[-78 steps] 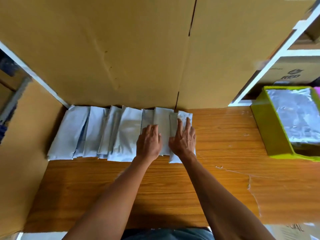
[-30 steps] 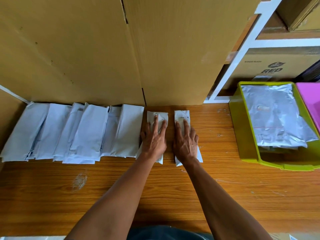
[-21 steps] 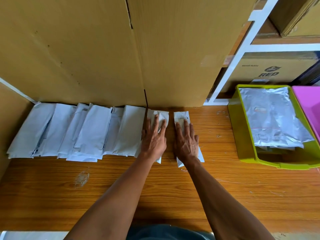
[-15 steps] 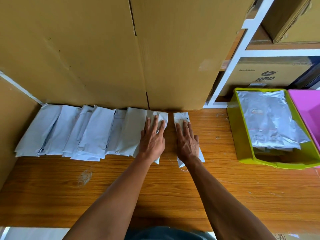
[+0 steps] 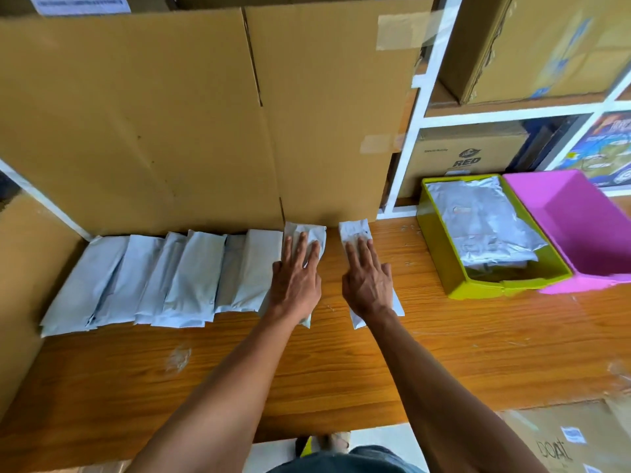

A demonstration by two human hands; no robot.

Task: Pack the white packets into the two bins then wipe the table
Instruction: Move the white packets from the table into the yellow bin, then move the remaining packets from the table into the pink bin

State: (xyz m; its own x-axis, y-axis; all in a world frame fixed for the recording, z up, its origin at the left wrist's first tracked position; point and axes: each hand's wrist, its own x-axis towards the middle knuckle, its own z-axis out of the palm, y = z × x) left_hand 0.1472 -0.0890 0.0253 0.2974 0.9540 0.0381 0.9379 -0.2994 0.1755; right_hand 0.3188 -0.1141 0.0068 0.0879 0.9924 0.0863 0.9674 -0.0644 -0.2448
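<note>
- While my left hand (image 5: pixel 296 285) lies flat with straight fingers on one crinkled white plastic packet (image 5: pixel 309 237), it grips nothing; that packet sits at the right end of the row, its left edge against the neighbouring one.
- My right hand (image 5: pixel 368 280) presses flat, fingers straight, on a second narrow white packet (image 5: pixel 354 231), which lies apart from the first with bare wood between them (its near corners show past my wrist).
- A row of overlapping pale white packets (image 5: pixel 150 278) stretches left along the wooden table (image 5: pixel 341 373), against the tall brown cardboard sheet (image 5: pixel 191 124).
- To the right stands a lime-green plastic bin (image 5: pixel 440 240) with silvery-white packets (image 5: pixel 478 223) stacked inside.
- Just beside it, touching, sits a pink plastic bin (image 5: pixel 577 230); I see no packets in the part of it that shows.
- Behind the bins a white shelf frame (image 5: pixel 409 138) holds brown cardboard boxes (image 5: pixel 471 155).
</note>
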